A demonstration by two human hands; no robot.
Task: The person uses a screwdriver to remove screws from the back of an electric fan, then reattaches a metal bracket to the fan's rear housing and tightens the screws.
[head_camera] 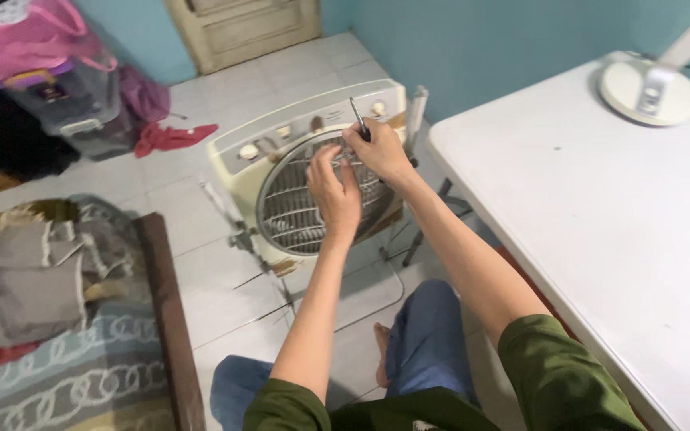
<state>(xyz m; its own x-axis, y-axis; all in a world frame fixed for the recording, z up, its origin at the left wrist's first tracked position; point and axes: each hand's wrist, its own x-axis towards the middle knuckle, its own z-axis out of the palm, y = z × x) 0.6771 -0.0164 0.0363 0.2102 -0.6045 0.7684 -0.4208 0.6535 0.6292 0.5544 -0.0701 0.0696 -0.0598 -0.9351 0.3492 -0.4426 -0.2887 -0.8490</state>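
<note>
Access to the fan cooler [305, 172] is open from the tiled floor [217, 263] in front. The white bench [600, 215] closes off the right side; the bed [65, 319] with its wooden edge bounds the left. Storage boxes [73, 104] stand well behind.

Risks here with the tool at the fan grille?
1. The right hand holds a thin screwdriver at the top of the round wire grille; a slip could drive the tip through the wires or toward the left hand, whose fingers rest right beside it.
2. The cream fan unit sits tilted back on the tiled floor; pushing on the grille might shift or tip it.
</note>
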